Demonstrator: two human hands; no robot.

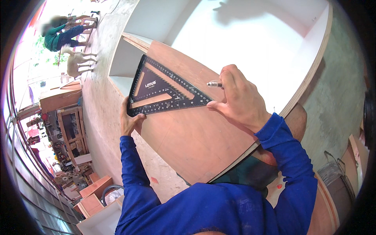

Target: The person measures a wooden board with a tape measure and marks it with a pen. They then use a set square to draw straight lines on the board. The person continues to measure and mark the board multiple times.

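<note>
A black triangular speed square (157, 91) with markings along its edges and slots cut through it lies on a reddish-brown plywood panel (192, 145). My left hand (132, 121) grips the square's near-left corner, its fingers over the outer edge and the thumb on the near edge. At the opposite pointed corner, the thumb of my right hand (244, 100) rests on or right beside the tip. Between that hand's curled fingers is a slim pen-like tool with a silvery end (214, 84), pointing left above the panel; most of it is hidden by the fingers.
Beyond the panel stands a large plywood cabinet carcass (244, 47) with white inner faces. My knee (298, 121) is under the panel's right side. Wooden boxes (96, 188) and cluttered shelving stand at left. A dog (76, 62) and a person (58, 37) are farther off.
</note>
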